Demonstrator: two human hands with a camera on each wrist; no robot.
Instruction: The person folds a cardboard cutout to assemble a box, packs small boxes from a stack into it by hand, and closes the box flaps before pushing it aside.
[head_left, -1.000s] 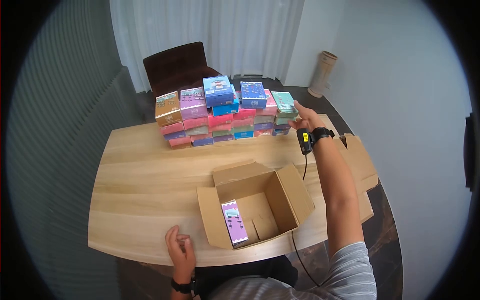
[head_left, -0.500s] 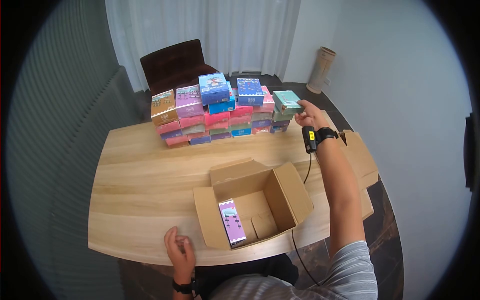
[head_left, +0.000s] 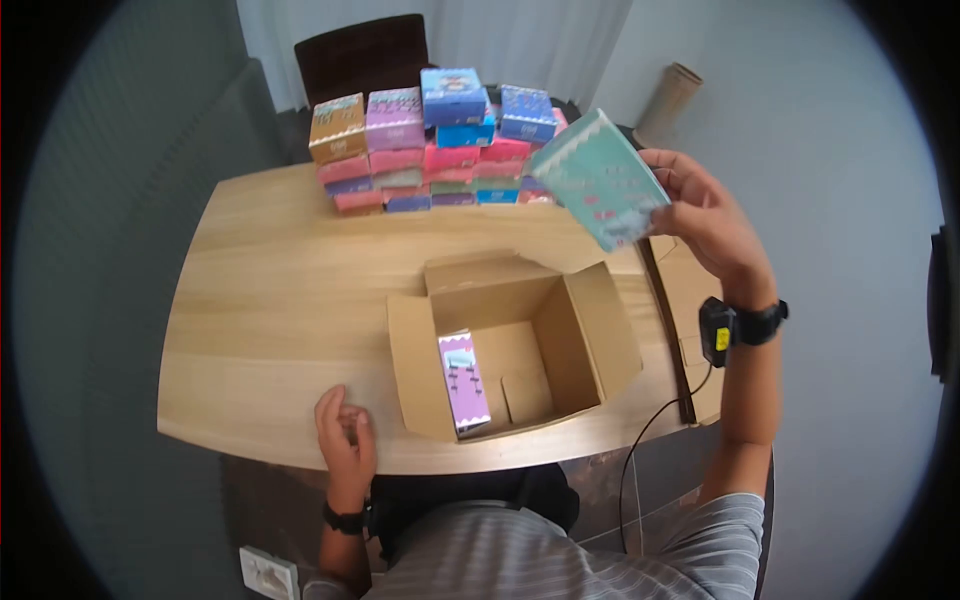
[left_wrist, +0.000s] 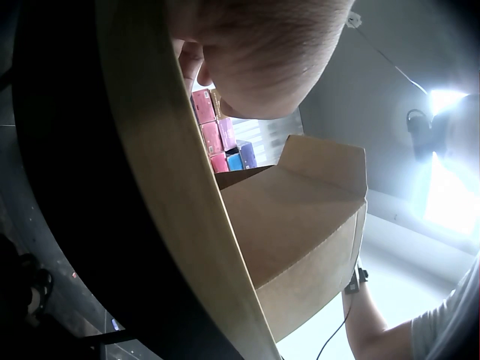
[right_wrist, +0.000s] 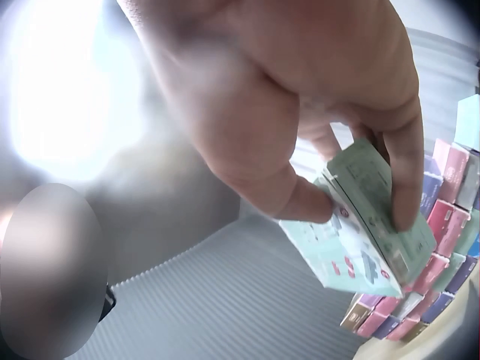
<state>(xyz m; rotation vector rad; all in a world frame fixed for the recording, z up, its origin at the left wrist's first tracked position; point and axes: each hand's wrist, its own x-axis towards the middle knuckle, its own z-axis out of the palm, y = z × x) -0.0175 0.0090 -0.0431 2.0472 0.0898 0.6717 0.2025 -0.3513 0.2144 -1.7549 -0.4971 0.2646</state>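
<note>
In the head view my right hand (head_left: 707,212) grips a mint-green box (head_left: 600,182) by its right edge, raised and tilted above the table. Thumb and fingers pinch that mint-green box (right_wrist: 375,217) from both sides in the right wrist view. An open cardboard carton (head_left: 605,330) stands at the table's front, flaps spread. Inside it, a purple box (head_left: 465,385) leans along the left wall. My left hand (head_left: 346,437) rests at the table's front edge, left of the carton, fingers loosely curled round nothing. The left wrist view shows part of this hand (left_wrist: 262,52) above the table edge.
Stacked rows of colourful boxes (head_left: 450,158) line the table's far side, a blue box (head_left: 452,97) topmost. Flattened cardboard (head_left: 690,290) lies at the right edge. Behind the table are a dark chair (head_left: 362,55) and a tall cylinder (head_left: 668,103). A cable (head_left: 640,440) trails from the right wrist.
My right hand has lifted the mint-green box off the right end of the stack and brought it nearer and to the right. The head view has tilted down. The left hand stays put.
</note>
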